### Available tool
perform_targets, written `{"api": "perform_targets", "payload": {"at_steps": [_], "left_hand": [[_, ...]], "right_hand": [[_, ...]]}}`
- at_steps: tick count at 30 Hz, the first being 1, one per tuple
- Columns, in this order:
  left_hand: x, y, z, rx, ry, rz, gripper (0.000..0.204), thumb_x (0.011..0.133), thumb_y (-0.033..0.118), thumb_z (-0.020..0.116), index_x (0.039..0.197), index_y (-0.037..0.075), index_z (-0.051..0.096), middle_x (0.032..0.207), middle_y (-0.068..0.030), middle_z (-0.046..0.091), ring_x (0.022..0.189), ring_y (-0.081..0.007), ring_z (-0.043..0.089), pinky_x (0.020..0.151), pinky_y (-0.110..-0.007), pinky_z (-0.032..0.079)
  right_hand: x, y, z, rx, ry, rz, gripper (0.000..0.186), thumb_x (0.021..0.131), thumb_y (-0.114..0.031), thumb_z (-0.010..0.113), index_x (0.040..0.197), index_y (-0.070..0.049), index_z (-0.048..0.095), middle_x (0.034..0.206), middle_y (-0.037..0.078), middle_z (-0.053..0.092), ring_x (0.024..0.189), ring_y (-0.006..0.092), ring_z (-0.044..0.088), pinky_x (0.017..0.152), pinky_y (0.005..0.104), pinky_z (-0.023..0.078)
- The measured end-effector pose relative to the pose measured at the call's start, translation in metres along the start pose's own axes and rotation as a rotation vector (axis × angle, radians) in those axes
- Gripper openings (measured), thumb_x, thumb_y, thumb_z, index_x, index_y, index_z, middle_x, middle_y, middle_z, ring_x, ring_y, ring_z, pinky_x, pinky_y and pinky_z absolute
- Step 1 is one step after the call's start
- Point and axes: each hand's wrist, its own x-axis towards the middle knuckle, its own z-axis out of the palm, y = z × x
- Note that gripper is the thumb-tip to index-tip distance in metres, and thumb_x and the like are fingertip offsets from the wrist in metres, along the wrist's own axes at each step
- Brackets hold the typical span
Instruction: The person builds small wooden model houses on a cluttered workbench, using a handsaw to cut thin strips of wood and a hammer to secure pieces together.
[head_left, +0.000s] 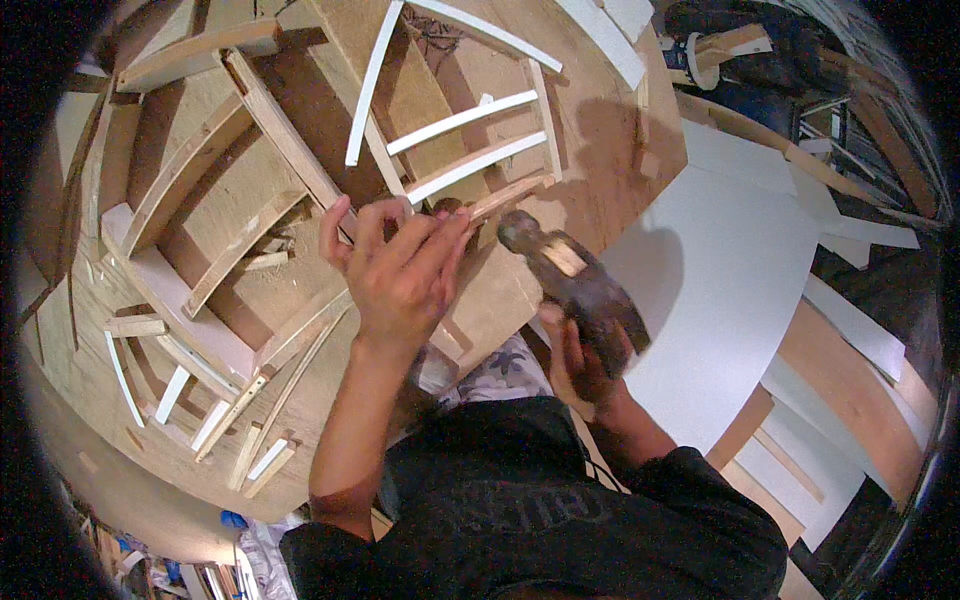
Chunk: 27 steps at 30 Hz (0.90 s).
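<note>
My left hand (400, 270) pinches at the near end of a small wooden frame, its fingertips on a thin wooden strip (510, 195); anything smaller between them is hidden. The frame holds curved white-edged crosspieces (460, 120). Just right of those fingers is a dark, worn hammer (570, 265), its head near the strip, with my right hand (585, 355) closed round it. Left of my left hand lies a larger wooden frame with curved ribs (180, 175). Under the work is a pale wooden board (480, 315).
Short strips and white-edged offcuts (170, 395) lie at the lower left of the plywood table (620, 150). A large white sheet (720, 300) covers the right, with more cut panels (840, 370) beyond. A white cylindrical container with wood pieces (700, 60) stands at the top right.
</note>
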Motion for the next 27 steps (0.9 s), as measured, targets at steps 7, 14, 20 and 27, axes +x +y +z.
{"api": "perform_targets", "payload": {"at_steps": [7, 14, 20, 27], "left_hand": [[0.0, -0.002, 0.0, -0.002, 0.004, 0.017, 0.021, 0.081, 0.021, 0.086, 0.102, 0.024, 0.084, 0.09, 0.0094, 0.07, 0.097, -0.0165, 0.062, 0.116, -0.052, 0.029], [0.0, 0.0, -0.002, 0.014, -0.019, 0.007, 0.024, 0.079, 0.02, 0.086, 0.103, 0.023, 0.084, 0.089, 0.0089, 0.07, 0.096, -0.017, 0.062, 0.113, -0.052, 0.03], [0.002, -0.002, 0.001, 0.01, 0.031, 0.03, 0.022, 0.079, 0.02, 0.087, 0.101, 0.022, 0.084, 0.089, 0.0084, 0.07, 0.095, -0.0177, 0.062, 0.113, -0.052, 0.031], [0.001, 0.0, 0.0, 0.005, 0.014, 0.018, 0.022, 0.078, 0.02, 0.088, 0.1, 0.023, 0.085, 0.088, 0.0085, 0.07, 0.095, -0.0174, 0.062, 0.113, -0.051, 0.032]], "right_hand": [[0.011, -0.012, -0.012, 0.135, -0.033, 0.097, 0.045, 0.09, -0.002, 0.081, 0.133, -0.005, 0.07, 0.126, 0.011, 0.076, 0.11, 0.0218, 0.072, 0.097, 0.0356, 0.057], [0.014, -0.014, -0.012, 0.166, -0.071, 0.342, 0.032, 0.093, -0.008, 0.079, 0.124, -0.006, 0.074, 0.114, 0.015, 0.079, 0.104, 0.0296, 0.077, 0.091, 0.0379, 0.061], [0.009, -0.01, -0.004, 0.268, -0.122, 0.324, 0.045, 0.095, 0.0, 0.072, 0.139, -0.006, 0.068, 0.131, 0.015, 0.074, 0.118, 0.0256, 0.073, 0.102, 0.0374, 0.057], [0.001, 0.005, 0.006, 0.297, -0.054, 0.282, 0.032, 0.096, -0.007, 0.077, 0.126, 0.001, 0.07, 0.113, 0.01, 0.075, 0.099, 0.0186, 0.071, 0.089, 0.0322, 0.056]]}}
